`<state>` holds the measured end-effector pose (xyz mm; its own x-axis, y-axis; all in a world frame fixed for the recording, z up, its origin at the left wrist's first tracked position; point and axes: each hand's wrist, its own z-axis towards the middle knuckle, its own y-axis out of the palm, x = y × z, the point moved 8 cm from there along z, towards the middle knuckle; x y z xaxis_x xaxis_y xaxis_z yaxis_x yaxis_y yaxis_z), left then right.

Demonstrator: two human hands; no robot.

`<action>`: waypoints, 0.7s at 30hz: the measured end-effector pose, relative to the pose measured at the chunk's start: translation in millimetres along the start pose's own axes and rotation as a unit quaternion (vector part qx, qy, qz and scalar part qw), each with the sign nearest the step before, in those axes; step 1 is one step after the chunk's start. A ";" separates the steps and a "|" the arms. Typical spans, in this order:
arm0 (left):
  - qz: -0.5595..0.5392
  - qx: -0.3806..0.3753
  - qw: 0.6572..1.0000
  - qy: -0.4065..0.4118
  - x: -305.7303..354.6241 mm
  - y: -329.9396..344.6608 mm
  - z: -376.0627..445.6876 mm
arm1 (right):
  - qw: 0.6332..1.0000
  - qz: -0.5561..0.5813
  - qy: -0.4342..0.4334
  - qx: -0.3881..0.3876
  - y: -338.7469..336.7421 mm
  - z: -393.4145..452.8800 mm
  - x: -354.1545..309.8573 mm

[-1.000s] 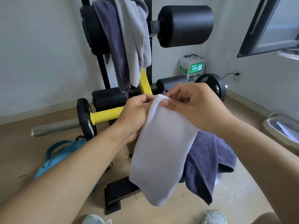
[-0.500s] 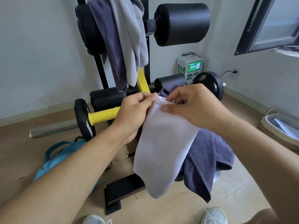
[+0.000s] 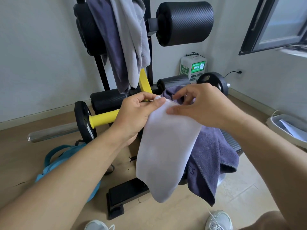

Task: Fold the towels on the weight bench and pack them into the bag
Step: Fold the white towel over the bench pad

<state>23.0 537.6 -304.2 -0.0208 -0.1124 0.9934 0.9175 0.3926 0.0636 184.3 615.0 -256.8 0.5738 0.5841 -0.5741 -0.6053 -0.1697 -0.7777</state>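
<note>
White, smooth towel [image 3: 167,146] hangs folded, its top edge pinched by left hand [image 3: 134,117] and right hand [image 3: 199,107].
Plush purple towel [image 3: 211,156], embossed lettering possibly "SS", drapes the desk [image 3: 232,140] behind; teal bag [image 3: 66,165] on floor.

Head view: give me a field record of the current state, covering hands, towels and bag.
held item: white towel, hanging folded from its top edge
left hand: left hand pinches the top left corner
right hand: right hand holds the top edge with thumb, other fingers loosely curled above
on bench: purple-grey towel draped unfolded behind the white one
on upright rack: dark purple towel and light grey towel, hanging
bag: blue bag on the floor at left, partly hidden by the left forearm
packed: nothing visibly in the bag
</note>
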 end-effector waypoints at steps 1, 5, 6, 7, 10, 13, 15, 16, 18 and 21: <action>-0.003 0.006 1.000 -0.005 -1.5 -2.9 2.0 | 0.999 -0.028 0.010 -0.025 -0.1 0.6 3.7; 0.006 0.024 1.000 -0.006 -8.0 -15.0 9.4 | 0.990 -0.077 0.021 -0.114 8.1 -3.2 12.1; 0.021 0.033 0.999 0.001 -8.7 -18.1 11.2 | 0.991 -0.068 0.025 -0.113 8.0 -3.7 13.0; 0.040 0.042 0.998 0.009 -8.6 -20.8 12.0 | 0.993 -0.053 0.030 -0.105 6.4 -3.5 13.1; 0.096 0.058 0.993 0.047 -3.9 -22.3 11.3 | 0.994 0.006 0.036 -0.107 4.4 -1.5 13.0; 0.112 0.048 0.988 0.098 9.4 -16.9 7.1 | 0.988 0.033 0.029 -0.149 10.2 -5.2 7.6; 0.108 0.018 0.986 0.128 19.0 -9.3 3.8 | 0.987 0.053 0.016 -0.152 14.2 -9.2 -1.5; 0.109 0.004 0.984 0.140 23.1 -4.9 2.0 | 0.988 0.062 0.009 -0.143 16.2 -9.9 -5.6; 0.108 -0.008 0.982 0.152 26.6 0.9 -1.5 | 0.991 0.034 -0.010 -0.128 19.8 -11.6 -14.0; 0.091 -0.026 0.989 0.117 18.2 0.8 -1.0 | 0.990 -0.031 -0.025 -0.136 21.5 -14.6 -22.2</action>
<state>23.7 534.9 -286.1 0.2343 -0.2546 0.9382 0.9165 0.3797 -0.1259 166.6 586.8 -264.5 0.5729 0.6375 -0.5152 -0.3949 -0.3361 -0.8550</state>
